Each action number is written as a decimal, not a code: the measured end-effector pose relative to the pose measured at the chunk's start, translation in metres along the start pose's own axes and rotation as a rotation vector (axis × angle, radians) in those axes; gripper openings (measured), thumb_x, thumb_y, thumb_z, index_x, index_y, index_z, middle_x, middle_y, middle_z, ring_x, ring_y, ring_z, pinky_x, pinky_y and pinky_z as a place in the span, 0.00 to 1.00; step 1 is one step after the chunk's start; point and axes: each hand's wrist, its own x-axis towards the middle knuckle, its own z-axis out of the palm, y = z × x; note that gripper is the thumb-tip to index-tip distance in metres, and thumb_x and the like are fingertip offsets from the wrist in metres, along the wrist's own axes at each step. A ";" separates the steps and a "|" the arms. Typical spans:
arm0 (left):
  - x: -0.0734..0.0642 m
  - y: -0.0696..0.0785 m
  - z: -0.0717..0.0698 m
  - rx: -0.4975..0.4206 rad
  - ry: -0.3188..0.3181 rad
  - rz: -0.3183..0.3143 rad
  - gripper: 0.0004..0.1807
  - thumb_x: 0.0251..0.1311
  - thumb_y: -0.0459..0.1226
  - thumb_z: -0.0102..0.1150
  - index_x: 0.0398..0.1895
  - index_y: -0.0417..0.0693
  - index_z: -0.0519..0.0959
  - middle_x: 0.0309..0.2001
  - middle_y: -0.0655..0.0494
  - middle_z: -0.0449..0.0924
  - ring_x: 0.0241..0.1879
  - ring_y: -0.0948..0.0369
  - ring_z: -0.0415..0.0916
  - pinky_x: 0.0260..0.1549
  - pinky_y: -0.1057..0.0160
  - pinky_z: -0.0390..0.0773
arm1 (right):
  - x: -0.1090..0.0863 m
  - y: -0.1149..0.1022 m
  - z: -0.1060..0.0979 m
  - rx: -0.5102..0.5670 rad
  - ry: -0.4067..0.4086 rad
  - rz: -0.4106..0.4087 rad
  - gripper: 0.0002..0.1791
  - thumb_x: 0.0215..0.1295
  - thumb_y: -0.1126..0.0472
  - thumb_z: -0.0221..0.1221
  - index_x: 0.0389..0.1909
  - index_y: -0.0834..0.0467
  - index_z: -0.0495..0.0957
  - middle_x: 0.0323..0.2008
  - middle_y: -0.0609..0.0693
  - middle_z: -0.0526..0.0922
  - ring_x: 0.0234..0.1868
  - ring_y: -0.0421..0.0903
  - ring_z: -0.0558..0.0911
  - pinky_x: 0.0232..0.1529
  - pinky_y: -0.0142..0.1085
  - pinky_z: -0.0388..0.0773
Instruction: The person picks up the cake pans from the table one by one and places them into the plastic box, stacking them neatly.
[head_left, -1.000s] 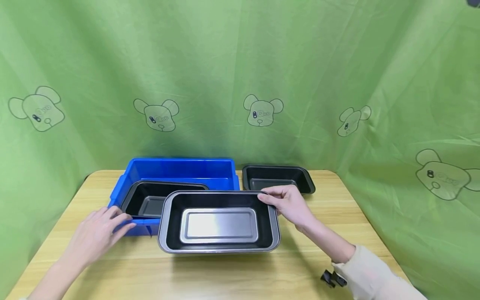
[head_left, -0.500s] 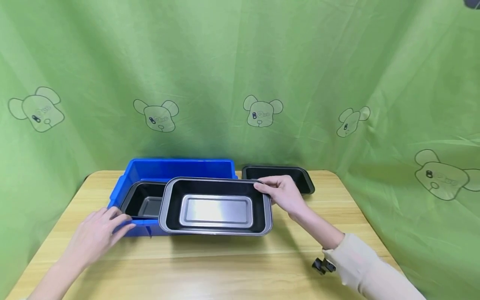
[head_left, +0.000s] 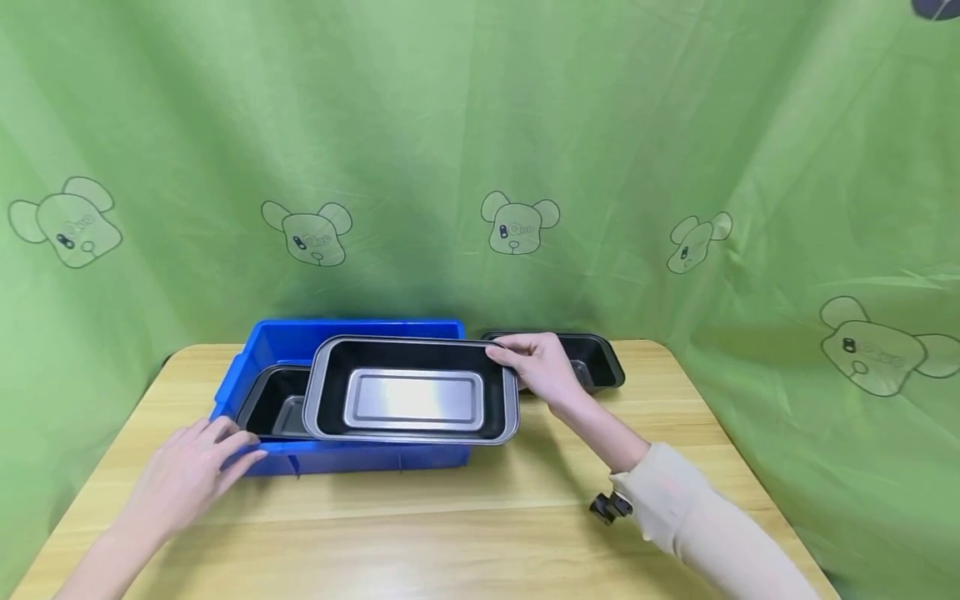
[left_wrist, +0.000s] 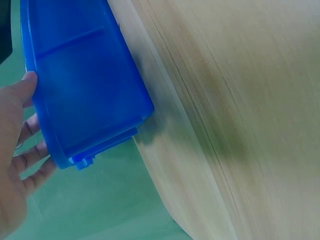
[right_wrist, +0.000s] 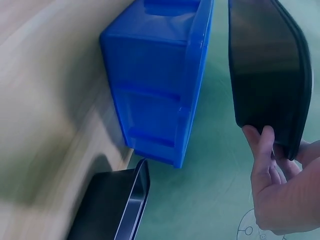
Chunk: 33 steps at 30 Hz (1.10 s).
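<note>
My right hand [head_left: 540,367] pinches the right end of a dark loaf pan [head_left: 414,400], thumb on the rim and fingers beneath, as the right wrist view shows. This pan is held tilted above the blue plastic bin [head_left: 352,458], its shiny inside facing me. A second loaf pan [head_left: 277,400] lies in the left part of the bin, partly hidden behind the held one. At the bin's front left corner, my left hand [head_left: 198,467] grips the rim; in the left wrist view the thumb is on the outer wall and the fingers reach over the edge.
Another dark loaf pan [head_left: 600,362] stands on the wooden table [head_left: 450,533] to the right of the bin, partly behind my right hand. A green curtain [head_left: 420,125] with bear-head drawings hangs right behind the table. A small black clip [head_left: 611,507] is at my right cuff.
My right hand has carried the loaf pan up, away from me and slightly left, until it is over the bin. The left hand stays at the bin's rim.
</note>
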 end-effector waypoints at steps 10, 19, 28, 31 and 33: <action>0.001 0.001 -0.001 0.002 0.016 0.007 0.41 0.81 0.64 0.29 0.31 0.50 0.86 0.29 0.58 0.77 0.24 0.58 0.71 0.22 0.61 0.68 | 0.023 -0.002 0.019 -0.057 0.037 -0.040 0.17 0.69 0.59 0.70 0.53 0.65 0.88 0.46 0.64 0.91 0.20 0.33 0.82 0.23 0.30 0.81; 0.001 0.001 0.000 0.001 -0.011 -0.006 0.42 0.80 0.65 0.27 0.31 0.51 0.87 0.29 0.58 0.77 0.25 0.58 0.71 0.23 0.61 0.68 | 0.039 0.003 0.042 -0.044 0.063 -0.034 0.15 0.67 0.59 0.72 0.50 0.62 0.89 0.42 0.58 0.92 0.17 0.34 0.76 0.20 0.30 0.75; 0.001 0.000 0.000 0.003 -0.003 -0.002 0.41 0.81 0.65 0.28 0.31 0.50 0.86 0.29 0.58 0.77 0.25 0.57 0.72 0.22 0.60 0.68 | 0.046 0.004 0.065 -0.008 0.084 -0.008 0.14 0.67 0.59 0.72 0.50 0.62 0.89 0.41 0.59 0.93 0.19 0.33 0.81 0.21 0.29 0.80; 0.000 0.001 0.000 -0.003 0.005 0.000 0.41 0.81 0.64 0.28 0.31 0.50 0.86 0.29 0.58 0.76 0.25 0.57 0.71 0.22 0.60 0.68 | 0.048 0.005 0.072 0.001 0.088 -0.002 0.15 0.67 0.59 0.72 0.49 0.62 0.89 0.44 0.59 0.93 0.19 0.33 0.81 0.21 0.29 0.81; 0.000 0.001 -0.001 -0.006 0.007 0.000 0.41 0.81 0.64 0.28 0.31 0.51 0.86 0.29 0.59 0.76 0.25 0.57 0.71 0.22 0.60 0.68 | 0.051 0.006 0.077 0.005 0.090 -0.004 0.14 0.66 0.58 0.72 0.49 0.61 0.90 0.45 0.60 0.92 0.20 0.34 0.82 0.21 0.30 0.81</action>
